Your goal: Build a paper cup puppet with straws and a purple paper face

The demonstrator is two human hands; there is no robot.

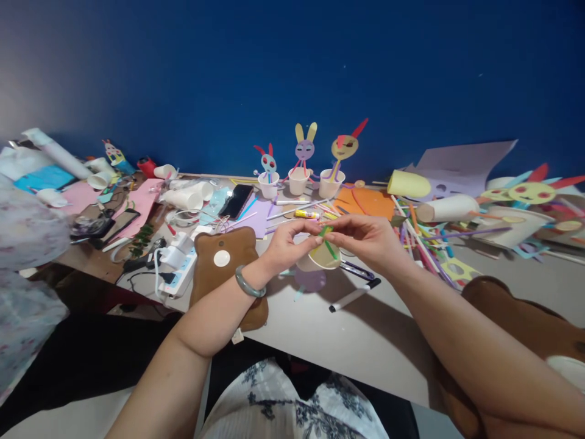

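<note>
Both hands meet above a pale paper cup (317,260) near the middle of the table. My left hand (295,242), with a grey-green bangle on the wrist, pinches at the left side of green strips (328,240). From the right, my right hand (365,239) pinches the same strips between thumb and fingers. One green strip hangs down into the cup's mouth. A purple paper disc (311,280) with light blue pieces lies just in front of the cup. To the right of it lies a black-capped marker (354,296).
Three cups with paper rabbit figures (299,181) stand along the blue wall. Brown cushions (223,268) lie left and right. A power strip (179,275) and phone (236,201) are on the left; coloured sticks (423,247) and a purple cutter (357,269) on the right. Another person's sleeve (31,231) shows far left.
</note>
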